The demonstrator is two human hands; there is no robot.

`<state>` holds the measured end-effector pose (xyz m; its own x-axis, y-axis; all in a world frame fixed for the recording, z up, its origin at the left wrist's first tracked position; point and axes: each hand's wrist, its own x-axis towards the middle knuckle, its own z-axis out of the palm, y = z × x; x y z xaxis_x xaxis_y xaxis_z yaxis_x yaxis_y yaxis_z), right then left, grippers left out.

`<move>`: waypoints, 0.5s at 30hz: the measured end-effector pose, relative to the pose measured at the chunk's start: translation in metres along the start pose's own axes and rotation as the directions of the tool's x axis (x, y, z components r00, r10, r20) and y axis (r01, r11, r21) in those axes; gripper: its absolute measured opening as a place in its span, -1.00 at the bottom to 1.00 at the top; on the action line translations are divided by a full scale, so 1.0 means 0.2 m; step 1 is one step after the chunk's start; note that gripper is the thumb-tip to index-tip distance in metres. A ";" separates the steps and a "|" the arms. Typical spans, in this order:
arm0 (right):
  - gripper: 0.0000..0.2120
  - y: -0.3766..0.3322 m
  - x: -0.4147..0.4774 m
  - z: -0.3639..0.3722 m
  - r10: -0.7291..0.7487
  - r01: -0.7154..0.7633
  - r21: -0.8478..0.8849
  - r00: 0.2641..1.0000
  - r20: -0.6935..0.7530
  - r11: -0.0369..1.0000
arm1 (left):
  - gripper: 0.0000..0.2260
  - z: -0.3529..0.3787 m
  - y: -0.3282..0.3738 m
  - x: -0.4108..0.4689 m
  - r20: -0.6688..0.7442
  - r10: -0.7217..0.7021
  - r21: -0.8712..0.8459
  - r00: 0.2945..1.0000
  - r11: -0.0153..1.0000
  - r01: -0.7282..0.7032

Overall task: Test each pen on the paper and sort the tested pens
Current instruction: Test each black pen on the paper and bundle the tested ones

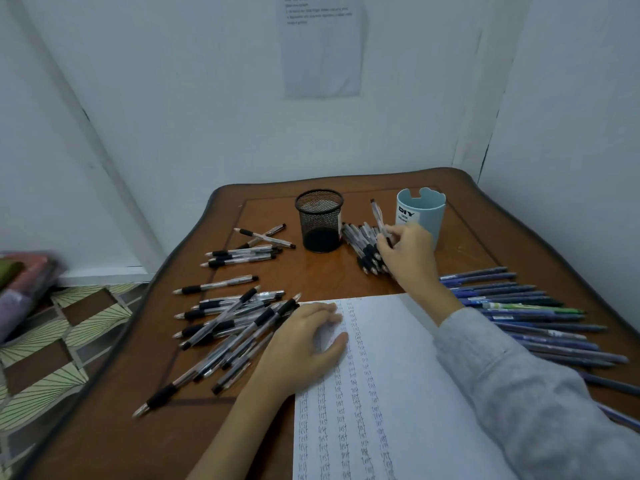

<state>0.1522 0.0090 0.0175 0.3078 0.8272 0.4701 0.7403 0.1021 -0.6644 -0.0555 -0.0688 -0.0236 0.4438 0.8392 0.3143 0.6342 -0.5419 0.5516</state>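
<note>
Pen (377, 214) was pinched in the right hand (407, 251) above the tidy bundle (360, 244) next to the blue cup (426, 213); left hand (304, 344) lay flat, fingers relaxed, on the paper (398, 393). Paper carried several columns of "test" scrawls, so I judged it well along. Loose black pens (228, 317) left and blue pens (519, 306) right on the tabletop (329, 282): couldn't tell which remained untested.
</note>
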 end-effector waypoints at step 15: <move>-0.87 -0.06 -0.38 0.00 -0.105 0.134 -0.041 0.903 0.415 0.990 | -0.72 -0.03 0.04 -0.04 -0.253 0.098 0.147 0.962 0.987 -0.062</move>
<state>0.1196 -0.0543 -0.0099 -0.0483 0.9662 0.2534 0.7988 0.1896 -0.5709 -0.0583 -0.0800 -0.0165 0.3288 0.7660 0.5524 0.6916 -0.5937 0.4115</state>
